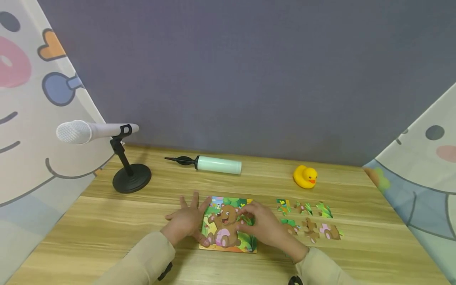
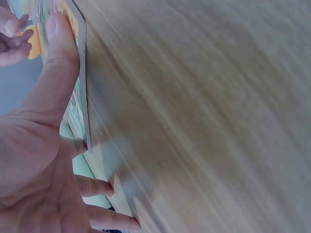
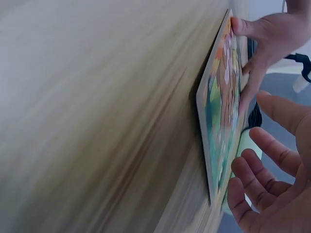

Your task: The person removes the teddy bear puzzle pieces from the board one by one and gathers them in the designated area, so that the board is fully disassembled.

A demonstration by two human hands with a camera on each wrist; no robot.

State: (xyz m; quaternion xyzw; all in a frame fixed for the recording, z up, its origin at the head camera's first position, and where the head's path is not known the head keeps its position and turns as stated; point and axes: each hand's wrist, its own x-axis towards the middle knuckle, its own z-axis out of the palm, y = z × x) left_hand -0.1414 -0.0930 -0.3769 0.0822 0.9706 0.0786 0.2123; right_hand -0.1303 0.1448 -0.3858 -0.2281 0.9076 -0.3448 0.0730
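A flat bear jigsaw puzzle (image 1: 225, 225) lies on the table in the middle of the head view. My left hand (image 1: 186, 222) is spread at its left edge. In the left wrist view, the left thumb (image 2: 60, 53) rests on the puzzle's face, while the other fingers reach down along its side and to the tabletop. My right hand (image 1: 265, 225) hovers over the puzzle's right part, fingers loosely bent. In the right wrist view, nothing shows between its thumb and fingers (image 3: 272, 150). Several loose puzzle pieces (image 1: 310, 226) lie to the right, partly behind the right forearm.
A yellow rubber duck (image 1: 305, 177) sits behind the loose pieces. Farther back lies a pale green hand pump (image 1: 219, 165) with a black nozzle. A white microphone (image 1: 96, 131) on a black stand (image 1: 132, 178) stands at the left. A grey panel (image 1: 249, 79) rises along the table's back edge.
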